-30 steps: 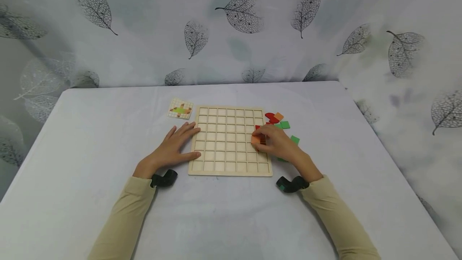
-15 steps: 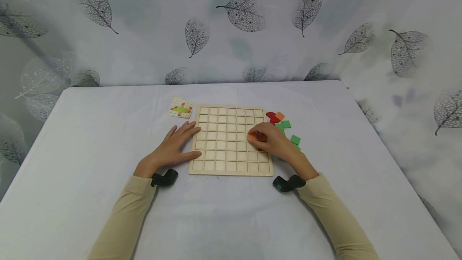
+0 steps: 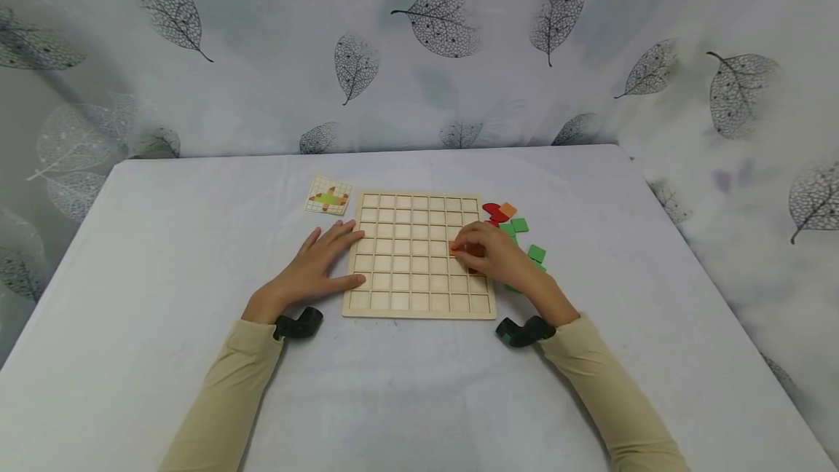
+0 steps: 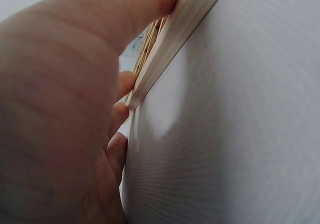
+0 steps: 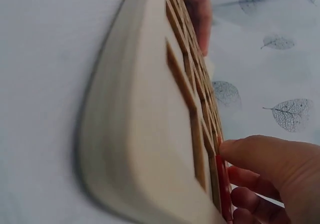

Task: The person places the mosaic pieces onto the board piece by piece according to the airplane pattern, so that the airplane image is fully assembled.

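Since the frame of a second ago, the right hand (image 3: pixel 494 258) and the orange tile (image 3: pixel 452 248) at its fingertips are found shifted a little leftward over the board (image 3: pixel 400 265); the left hand (image 3: pixel 313 268) is found unmoved.

Head view: the board is set flat on the tabletop (image 3: pixel 406 399). The right hand is curled, thumb and index finger brought nearly together, and the orange tile appears to be pinched there. Only a sliver of it is exposed, in the second column from the board's right edge; no long axis can be told. The governing relation is noted: the tile is located at the left of the right hand, directly at its fingertips, while the left hand is well apart across the board. The left hand is spread, nothing gripped, its fingertips laid on the left rim. A pattern card (image 3: pixel 328 196) is placed beyond it. Red pieces (image 3: pixel 496 212) and green tiles (image 3: pixel 520 225) are scattered off the right edge.

Left wrist view: the board's side is touched by the thumb; the fingers are extended.

Right wrist view: a red piece (image 5: pixel 223 186) is seen beside the thumb at the board; its outline is partly hidden.
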Demonstrator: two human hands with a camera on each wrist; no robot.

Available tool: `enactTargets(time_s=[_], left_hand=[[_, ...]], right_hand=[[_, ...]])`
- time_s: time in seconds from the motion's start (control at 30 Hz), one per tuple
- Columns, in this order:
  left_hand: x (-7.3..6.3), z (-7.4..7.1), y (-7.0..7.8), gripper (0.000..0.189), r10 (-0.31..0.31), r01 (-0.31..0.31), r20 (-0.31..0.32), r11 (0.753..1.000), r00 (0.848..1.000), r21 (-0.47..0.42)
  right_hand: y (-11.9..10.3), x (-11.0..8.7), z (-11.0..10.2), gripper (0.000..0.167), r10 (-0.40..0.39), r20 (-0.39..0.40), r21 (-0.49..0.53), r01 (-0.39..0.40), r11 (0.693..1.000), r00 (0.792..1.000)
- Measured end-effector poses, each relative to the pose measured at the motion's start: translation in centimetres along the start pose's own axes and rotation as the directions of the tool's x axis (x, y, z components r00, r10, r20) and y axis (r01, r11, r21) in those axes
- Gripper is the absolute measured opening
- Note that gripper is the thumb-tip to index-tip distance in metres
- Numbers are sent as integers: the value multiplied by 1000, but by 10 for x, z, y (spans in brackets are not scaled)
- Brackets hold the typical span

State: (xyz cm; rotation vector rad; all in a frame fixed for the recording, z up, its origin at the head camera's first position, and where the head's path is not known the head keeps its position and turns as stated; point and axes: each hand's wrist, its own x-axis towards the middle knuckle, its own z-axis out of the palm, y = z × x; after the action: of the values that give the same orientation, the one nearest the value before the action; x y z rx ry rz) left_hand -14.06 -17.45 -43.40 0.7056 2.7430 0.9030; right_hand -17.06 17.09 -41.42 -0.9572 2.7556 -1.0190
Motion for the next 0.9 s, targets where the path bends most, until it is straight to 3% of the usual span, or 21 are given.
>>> enactTargets(time_s=[0.3, 0.53, 0.77, 0.9], left_hand=[[1, -3, 2, 77, -8, 8, 16, 1000, 1000, 6], [0, -4, 1, 77, -3, 3, 18, 1000, 1000, 7], [0, -1, 0, 78, -5, 5, 21, 1000, 1000, -14], [1, 1, 0, 78, -5, 5, 17, 1000, 1000, -14]], right_hand=[[1, -4, 3, 15, 13, -33, 5, -13, 1000, 999], [4, -7, 4, 18, -32, -21, -4, 32, 999, 999], [7, -11, -5, 18, -31, -13, 27, 32, 999, 999], [10, -12, -12, 16, -68, -23, 41, 69, 997, 997]])
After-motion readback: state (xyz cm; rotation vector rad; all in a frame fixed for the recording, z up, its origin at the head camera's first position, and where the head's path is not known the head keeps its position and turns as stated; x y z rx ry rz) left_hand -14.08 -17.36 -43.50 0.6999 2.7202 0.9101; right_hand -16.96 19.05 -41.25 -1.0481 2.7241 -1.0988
